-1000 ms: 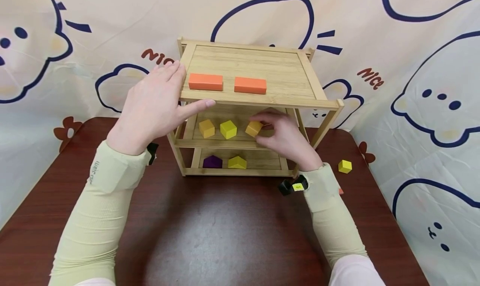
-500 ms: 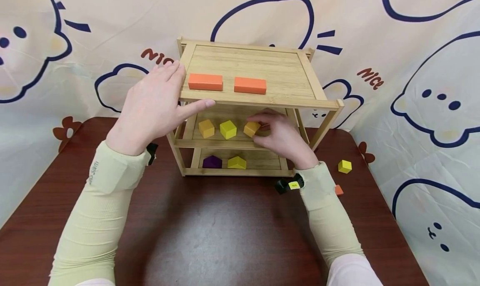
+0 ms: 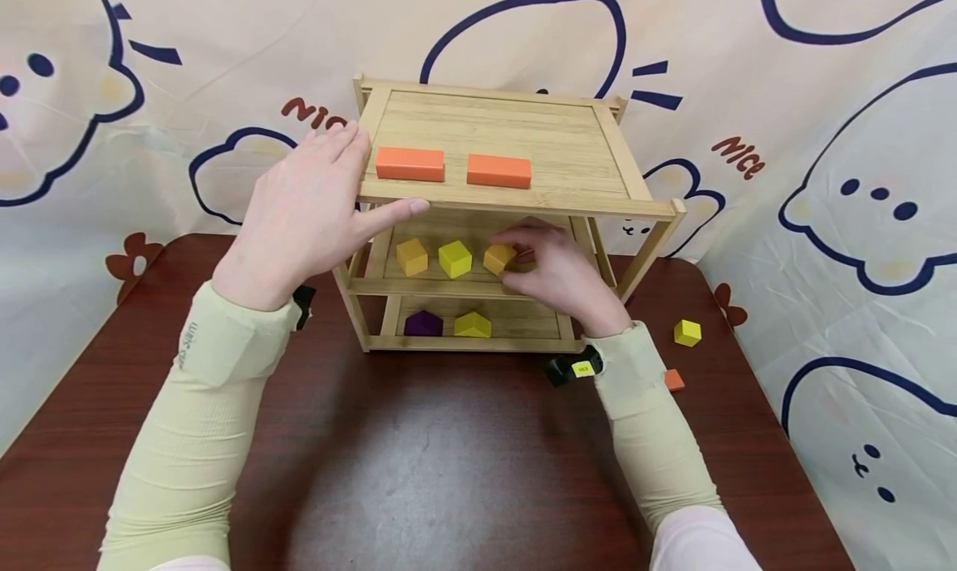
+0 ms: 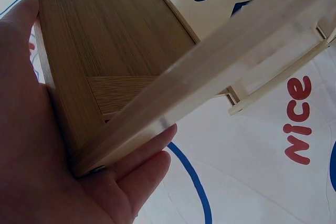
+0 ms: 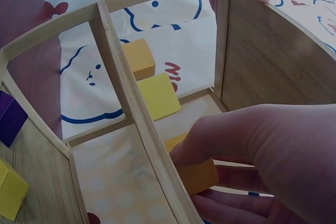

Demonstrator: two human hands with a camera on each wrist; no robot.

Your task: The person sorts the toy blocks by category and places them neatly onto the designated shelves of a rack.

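Note:
In the head view my left hand (image 3: pixel 299 197) rests on the front left corner of a wooden shelf rack (image 3: pixel 516 110). Its fingers lie straight along the side, the thumb along the front edge. My right hand (image 3: pixel 561 268) reaches onto the middle shelf and pinches an orange-yellow cube (image 3: pixel 498 258) between thumb and fingers; the right wrist view shows this cube (image 5: pixel 200 177) partly hidden by the thumb. To its left stand a bright yellow cube (image 3: pixel 455 259) and another orange-yellow cube (image 3: pixel 412 257), turned corner-forward, the three forming a row.
Two orange rectangular blocks, the left one (image 3: pixel 409 164) and the right one (image 3: pixel 498 170), lie on the top shelf. The bottom shelf bears a purple block (image 3: pixel 424 323) and a yellow block (image 3: pixel 473 325). Right of the rack, a yellow cube (image 3: pixel 687 332) and an orange block (image 3: pixel 674 380) lie on the table.
My right hand has shifted slightly left with the orange-yellow cube, nearer the bright yellow one. The orange block beside my right sleeve shows more. My left hand has stayed put.

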